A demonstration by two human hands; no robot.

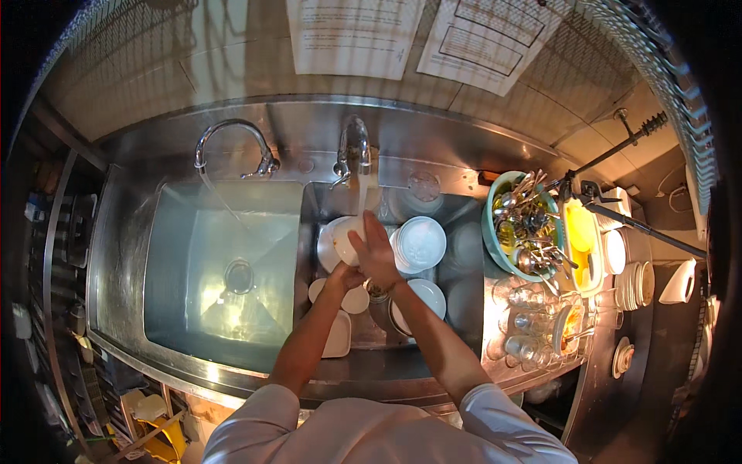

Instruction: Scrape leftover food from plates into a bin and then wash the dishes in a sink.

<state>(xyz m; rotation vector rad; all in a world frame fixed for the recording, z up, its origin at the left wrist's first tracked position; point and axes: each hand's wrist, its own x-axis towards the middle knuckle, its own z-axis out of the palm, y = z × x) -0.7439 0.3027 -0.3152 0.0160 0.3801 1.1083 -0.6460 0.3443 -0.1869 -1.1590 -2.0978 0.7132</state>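
White shirt (379,433) lies nearest; rinsing appears to be in hand, a white dish (347,246) held under the running gooseneck tap (365,147), and the next move likely calls for turning it beneath the stream (363,193). Its lower rim seems pinched in the curled fingers of the left hand (345,276), while the right hand (376,251) lays its fingers close together along the right side, though whether they grip I cannot tell

I've got a beige tiled wall (232,69) in front of me, two printed sheets (352,39) on it, metal shelving (56,224) off to my left, warm light glaring off the steel backsplash (433,127).
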